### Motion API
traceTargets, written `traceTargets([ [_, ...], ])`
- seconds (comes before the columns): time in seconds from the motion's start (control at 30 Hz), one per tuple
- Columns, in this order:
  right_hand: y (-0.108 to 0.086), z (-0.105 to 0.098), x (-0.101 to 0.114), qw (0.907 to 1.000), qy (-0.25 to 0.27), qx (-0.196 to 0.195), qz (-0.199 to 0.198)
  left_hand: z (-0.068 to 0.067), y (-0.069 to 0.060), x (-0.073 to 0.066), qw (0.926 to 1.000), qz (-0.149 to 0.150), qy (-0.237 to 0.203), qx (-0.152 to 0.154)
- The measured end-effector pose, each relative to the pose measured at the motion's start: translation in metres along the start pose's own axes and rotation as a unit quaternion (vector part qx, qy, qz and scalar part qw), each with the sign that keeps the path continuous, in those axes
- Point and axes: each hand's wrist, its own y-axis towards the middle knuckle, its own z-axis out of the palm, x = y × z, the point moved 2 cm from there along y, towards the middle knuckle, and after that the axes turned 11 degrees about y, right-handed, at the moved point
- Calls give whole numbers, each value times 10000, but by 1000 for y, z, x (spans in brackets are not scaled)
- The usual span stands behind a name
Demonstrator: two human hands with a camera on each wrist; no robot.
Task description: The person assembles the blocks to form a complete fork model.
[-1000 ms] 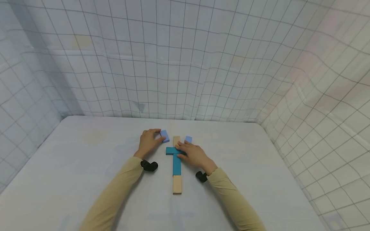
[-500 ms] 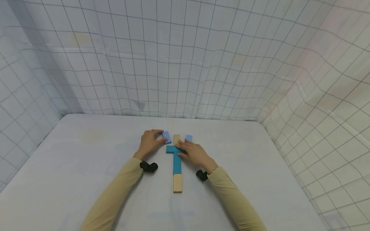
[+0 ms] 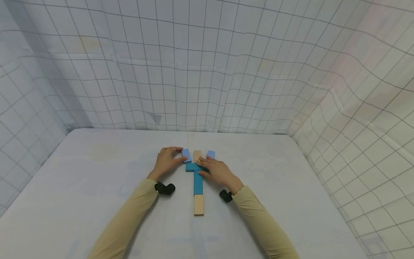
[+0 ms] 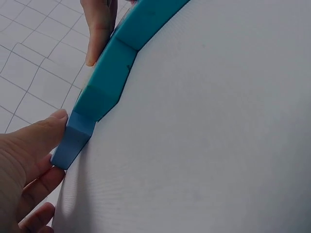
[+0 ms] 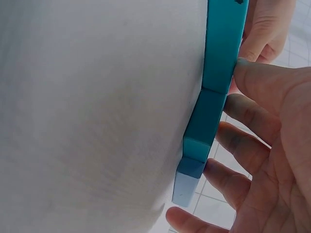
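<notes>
My left hand (image 3: 166,162) pinches a light blue block (image 3: 186,155) between thumb and fingers. In the left wrist view, that block (image 4: 73,141) touches the end of a teal crosswise block (image 4: 104,92). My right hand (image 3: 218,172) rests on the teal blocks with its fingers spread and fairly straight, hiding part of the crosswise one (image 3: 190,167). A second light blue block (image 3: 211,154) lies behind those fingers; the right wrist view has it (image 5: 187,184) against the crosswise block's other end. Below the crosswise piece runs a lengthwise teal block (image 3: 198,182).
A plain wooden block (image 3: 198,205) continues the line at the near end, and another (image 3: 197,155) lies at the far end between the light blue ones. White gridded cloth (image 3: 207,72) hangs behind and beside the white table (image 3: 97,201).
My left hand has slid its light blue block right and slightly toward me, up to the crosswise teal block, turning it a little straighter. The right hand stays in place.
</notes>
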Motion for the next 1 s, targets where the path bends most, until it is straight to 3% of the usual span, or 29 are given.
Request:
traceTargets([
  [0.8,-1,3,-4,10000,73,26,-16,-2,-6,-4,9999,54,-115,54],
  [1.0,-2,2,-3,9999,108,45,0,-1,-7,-5,9997,-46,-219,73],
])
